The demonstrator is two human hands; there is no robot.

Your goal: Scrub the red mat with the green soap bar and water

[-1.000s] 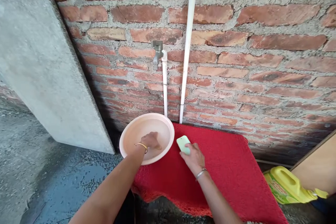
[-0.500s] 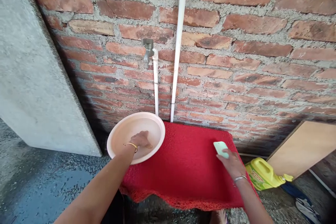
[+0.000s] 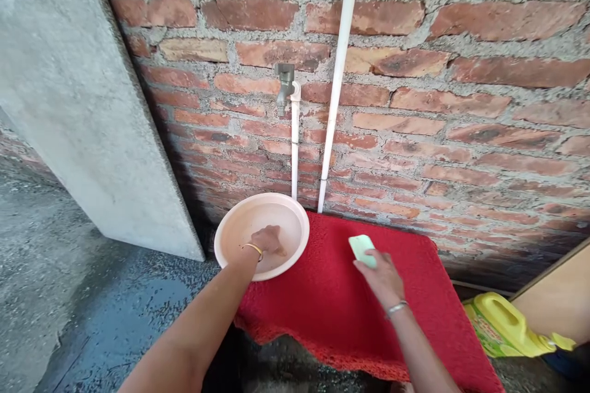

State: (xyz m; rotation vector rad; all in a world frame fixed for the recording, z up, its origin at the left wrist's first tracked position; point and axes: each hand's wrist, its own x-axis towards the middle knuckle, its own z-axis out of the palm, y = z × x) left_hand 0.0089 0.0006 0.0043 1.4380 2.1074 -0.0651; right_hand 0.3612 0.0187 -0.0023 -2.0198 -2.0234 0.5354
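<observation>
My left hand (image 3: 267, 239) is down inside a pale pink basin (image 3: 224, 252) of water, thumb apart from the fingers. Its fingertips are partly blurred by the water, and I make out nothing in its grasp. A yellow bangle circles that wrist. My right hand (image 3: 382, 276) grips a pale green, round-cornered block that looks like a soap bar (image 3: 362, 247), between thumb and fingers. The block is over a shaggy red cloth (image 3: 318, 307) spread on a low, flat surface. The basin rests at the left end of this cloth.
A brick wall (image 3: 405, 95) rises behind, carrying a tap (image 3: 284, 87) above the basin and a tall white pipe (image 3: 338, 73). A grey slab (image 3: 101, 116) leans at left beside wet floor (image 3: 133, 307). At right lie a yellow jug (image 3: 504, 325) and a board (image 3: 557, 295).
My right hand has moved left over the red cloth with the pale green soap bar, nearer the basin. My left hand stays in the basin. The view has shifted, putting the scene further right.
</observation>
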